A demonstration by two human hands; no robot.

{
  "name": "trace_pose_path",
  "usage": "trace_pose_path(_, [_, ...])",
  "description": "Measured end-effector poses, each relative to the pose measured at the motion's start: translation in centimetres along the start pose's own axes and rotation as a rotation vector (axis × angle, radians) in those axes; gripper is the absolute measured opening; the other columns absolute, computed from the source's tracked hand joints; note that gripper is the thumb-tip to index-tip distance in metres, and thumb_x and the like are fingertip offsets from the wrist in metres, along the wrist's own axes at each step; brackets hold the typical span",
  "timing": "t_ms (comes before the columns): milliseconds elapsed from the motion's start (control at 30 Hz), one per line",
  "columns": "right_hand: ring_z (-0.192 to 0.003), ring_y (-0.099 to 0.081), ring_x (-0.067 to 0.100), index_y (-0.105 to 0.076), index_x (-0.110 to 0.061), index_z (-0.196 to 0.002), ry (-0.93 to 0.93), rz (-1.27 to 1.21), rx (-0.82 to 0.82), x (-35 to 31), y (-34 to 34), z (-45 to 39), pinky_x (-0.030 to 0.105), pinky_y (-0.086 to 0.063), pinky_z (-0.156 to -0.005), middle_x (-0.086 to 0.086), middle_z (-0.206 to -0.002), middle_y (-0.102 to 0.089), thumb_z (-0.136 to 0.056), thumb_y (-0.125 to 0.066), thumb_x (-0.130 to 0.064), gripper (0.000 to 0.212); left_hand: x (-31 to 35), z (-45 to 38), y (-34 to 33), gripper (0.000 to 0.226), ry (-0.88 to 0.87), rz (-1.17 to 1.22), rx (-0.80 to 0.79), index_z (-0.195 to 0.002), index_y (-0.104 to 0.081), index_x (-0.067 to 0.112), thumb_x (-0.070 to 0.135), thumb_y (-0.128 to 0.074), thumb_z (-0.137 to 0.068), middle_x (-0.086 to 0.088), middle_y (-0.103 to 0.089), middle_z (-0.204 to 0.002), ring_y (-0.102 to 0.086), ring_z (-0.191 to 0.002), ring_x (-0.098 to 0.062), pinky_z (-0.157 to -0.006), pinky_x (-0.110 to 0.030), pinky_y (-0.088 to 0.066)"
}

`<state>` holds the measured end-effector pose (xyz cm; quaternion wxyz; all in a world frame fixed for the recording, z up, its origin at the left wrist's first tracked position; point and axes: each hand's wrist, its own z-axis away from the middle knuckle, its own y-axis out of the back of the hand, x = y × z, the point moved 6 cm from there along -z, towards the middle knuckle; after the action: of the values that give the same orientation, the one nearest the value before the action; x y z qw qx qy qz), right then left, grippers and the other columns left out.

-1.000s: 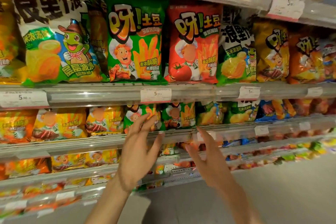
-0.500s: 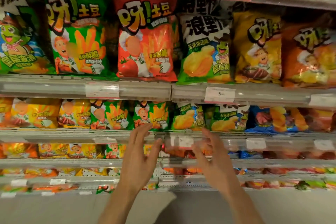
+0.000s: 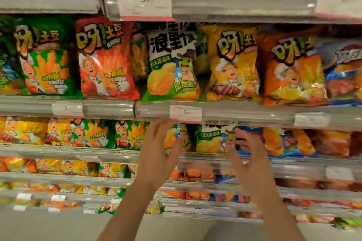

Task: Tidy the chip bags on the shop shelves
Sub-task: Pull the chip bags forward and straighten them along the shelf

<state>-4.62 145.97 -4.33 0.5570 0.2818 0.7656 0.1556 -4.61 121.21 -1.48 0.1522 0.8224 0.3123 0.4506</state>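
Head view looks at a wall of shop shelves packed with chip bags, and on the upper full row, from the left, a green bag (image 3: 46, 58) stands upright, then a red bag (image 3: 105, 58), then a white-and-green frog bag (image 3: 172, 66) that leans a little and hangs its bottom edge over the shelf rail (image 3: 109, 108), then a yellow bag (image 3: 233, 64) and an orange bag (image 3: 291, 70) that tilts toward the right. A price tag (image 3: 185, 113) sits on the rail just under the frog bag. Below that rail both hands are raised, palms toward each other, holding nothing. The left hand (image 3: 156, 158) has its fingers (image 3: 166, 129) straight and spread, tips just under the price tag; the right hand (image 3: 252, 160) sits slightly lower, fingers (image 3: 240, 139) loosely bent and apart. In the row behind the hands stand smaller bags, their long sides up and down, and a small frog bag (image 3: 209, 141) shows in the gap between the two hands. The large frog bag lies straight above the left fingers, so that hand looks the nearer for it, while the small one lies level with both hands and beyond them. Which of the two is meant I cannot tell
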Motion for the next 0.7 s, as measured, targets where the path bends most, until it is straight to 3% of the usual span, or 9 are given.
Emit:
trace_pose_path(67, [-0.112,-0.059,0.012,-0.054,-0.032,-0.133,0.081,0.045,0.031,-0.7,0.6,-0.7,0.04,-0.051,-0.098,-0.019,-0.119,-0.053,-0.096,-0.063,-0.035,0.038,0.6,-1.3,0.2,0.038,-0.088,-0.084,0.044,-0.128,-0.062,0.017,0.032,-0.065,-0.093,-0.002,-0.052,-0.131,-0.05,-0.123,-0.018,-0.105,-0.032,-0.043])
trace_pose_path(167, [-0.105,-0.06,0.012,-0.064,-0.021,-0.125,0.258,0.164,0.08,-3.4,1.1,-2.7,0.029,-0.048,-0.095,-0.007,-0.114,-0.057,-0.096,-0.067,-0.025,0.029,1.2,-3.5,0.7,0.04,-0.218,-0.213,0.083,-0.123,-0.066,0.011,0.026,-0.074,-0.087,-0.009,-0.057,-0.128,-0.05,-0.121,-0.024,-0.106,-0.019,-0.033])
trace_pose_path(367, [-0.104,-0.059,0.02,-0.069,-0.015,-0.118,0.54,0.377,0.05,-7.8,-1.3,-6.6,0.036,-0.05,-0.092,0.003,-0.11,-0.06,-0.093,-0.069,-0.024,0.027,0.3,-5.6,1.0,0.045,-0.348,-0.356,0.033,-0.121,-0.067,0.01,0.022,-0.082,-0.081,-0.007,-0.056,-0.121,-0.051,-0.11,-0.025,-0.089,-0.033,-0.048])
trace_pose_path(500, [-0.101,-0.056,0.021,-0.067,-0.016,-0.123,0.585,0.434,0.0,-7.9,-3.1,-7.6,0.04,-0.051,-0.087,0.004,-0.11,-0.056,-0.095,-0.063,-0.027,0.03,-0.1,-5.9,0.6,0.04,-0.408,-0.367,0.018,-0.12,-0.068,0.011,0.021,-0.079,-0.082,-0.01,-0.056,-0.12,-0.052,-0.104,-0.026,-0.081,-0.037,-0.053])
trace_pose_path(700, [-0.103,-0.059,0.024,-0.068,-0.014,-0.121,0.578,0.421,0.017,-7.6,-3.6,-7.8,0.044,-0.052,-0.087,0.006,-0.111,-0.055,-0.093,-0.065,-0.027,0.03,-0.5,-6.1,0.7,0.04,-0.405,-0.358,0.027,-0.118,-0.068,0.012,0.025,-0.078,-0.083,-0.008,-0.057,-0.117,-0.052,-0.103,-0.023,-0.078,-0.033,-0.052])
